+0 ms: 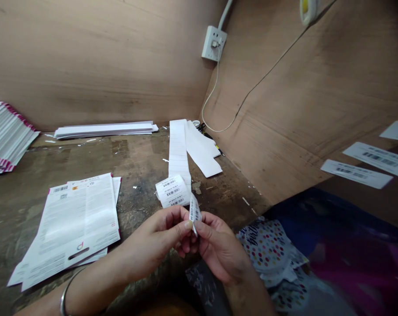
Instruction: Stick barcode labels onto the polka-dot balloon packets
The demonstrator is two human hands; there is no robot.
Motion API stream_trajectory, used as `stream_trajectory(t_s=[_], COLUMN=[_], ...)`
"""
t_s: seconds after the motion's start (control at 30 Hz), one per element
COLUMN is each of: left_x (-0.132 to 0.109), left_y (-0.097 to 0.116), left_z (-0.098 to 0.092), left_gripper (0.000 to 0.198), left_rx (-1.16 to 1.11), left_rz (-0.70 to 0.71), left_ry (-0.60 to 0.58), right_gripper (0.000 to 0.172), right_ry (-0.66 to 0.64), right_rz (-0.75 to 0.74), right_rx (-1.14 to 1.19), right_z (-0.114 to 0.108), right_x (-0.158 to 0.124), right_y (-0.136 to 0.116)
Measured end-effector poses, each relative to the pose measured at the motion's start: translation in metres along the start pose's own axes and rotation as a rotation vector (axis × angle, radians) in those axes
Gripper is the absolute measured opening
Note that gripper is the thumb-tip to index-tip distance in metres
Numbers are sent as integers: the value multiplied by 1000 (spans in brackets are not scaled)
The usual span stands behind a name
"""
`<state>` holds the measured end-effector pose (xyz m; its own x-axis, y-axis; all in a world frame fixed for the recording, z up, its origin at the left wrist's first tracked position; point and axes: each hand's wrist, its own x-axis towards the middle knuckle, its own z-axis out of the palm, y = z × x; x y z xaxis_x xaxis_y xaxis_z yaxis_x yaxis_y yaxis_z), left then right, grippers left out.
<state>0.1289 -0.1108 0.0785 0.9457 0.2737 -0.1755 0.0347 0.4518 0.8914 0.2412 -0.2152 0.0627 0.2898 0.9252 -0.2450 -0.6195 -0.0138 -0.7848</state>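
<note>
My left hand (170, 230) and my right hand (220, 245) meet at the front of the table, both closed in a pinch. Between their thumbs and fingers is a barcode label (195, 210), bent upright, on a strip that runs back from the fingertips. Just behind my left hand lies a roll of barcode labels (173, 191), with printed rows facing up. A long pale backing strip (178, 147) stretches from there to the back of the table. To the left, white printed packets (83, 219) with a slotted handle hole lie overlapped.
A stack of pink-edged packets (11, 136) stands far left. Flat white sheets (106, 130) lie along the back wall. A socket box (214, 43) with a hanging cable is in the corner. Barcode stickers (356, 173) cling to the right panel, above dotted plastic bags (267, 250).
</note>
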Motion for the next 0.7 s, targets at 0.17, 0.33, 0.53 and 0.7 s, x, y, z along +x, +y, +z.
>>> stream_trajectory(t_s=[0.17,0.33,0.53,0.7], left_x=[-6,-15,-5,2], left_y=[10,22,9,1], left_z=[2,2,-3,-3], left_gripper=[26,17,34,28], left_rx=[269,930,270,146], left_rz=[-73,129,-62,-30], left_ry=[105,322,163,148], right_gripper=[13,10,12,12], right_ry=[127,165,224,222], right_rz=[-247,-404,-369,-362], right_rx=[-392,-712,-529,-480], right_z=[1,6,6,3], right_x=[-2,-4,-1,0], right_y=[-4,-11,-9,-3])
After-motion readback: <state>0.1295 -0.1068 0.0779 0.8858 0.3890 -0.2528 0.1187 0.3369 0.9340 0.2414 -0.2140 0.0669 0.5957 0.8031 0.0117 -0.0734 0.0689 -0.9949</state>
